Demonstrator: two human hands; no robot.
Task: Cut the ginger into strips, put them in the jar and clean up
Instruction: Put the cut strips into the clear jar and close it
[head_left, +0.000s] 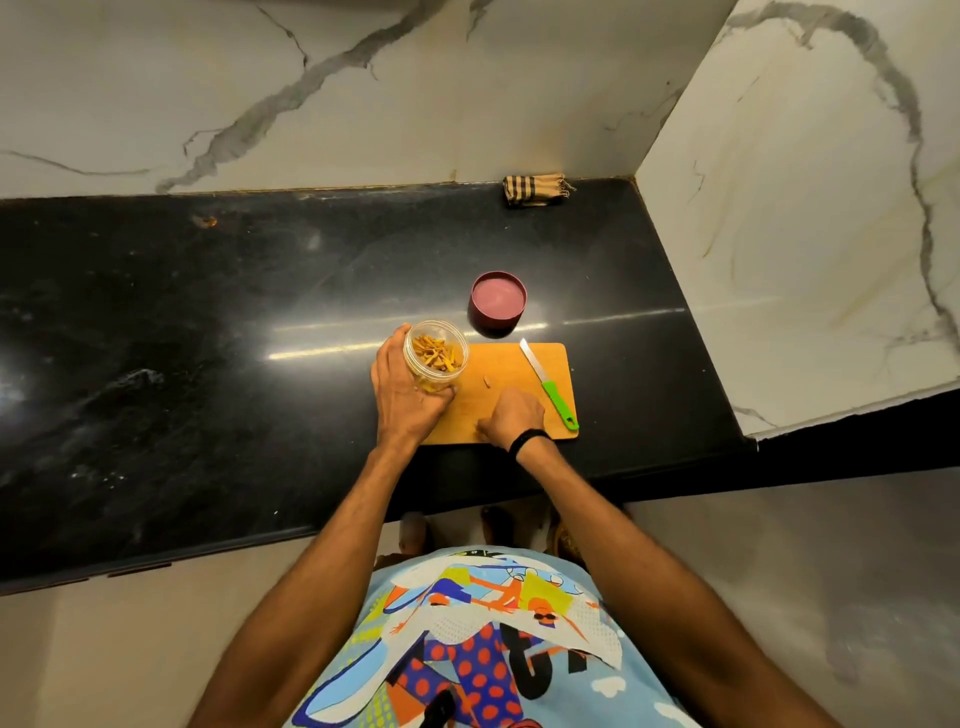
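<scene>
- Left hand (405, 395) has its fingers wrapped round the jar (436, 358), tipped at the cutting board's (498, 364) left edge, with ginger strips (435, 353) inside.
- Right hand (511, 418) sits knuckles-up on the board, fingers curled under. Pinching anything? Cannot tell.
- One stray ginger piece (488, 382) lies just beyond those knuckles, jar-side, so the right hand's nearer.
</scene>
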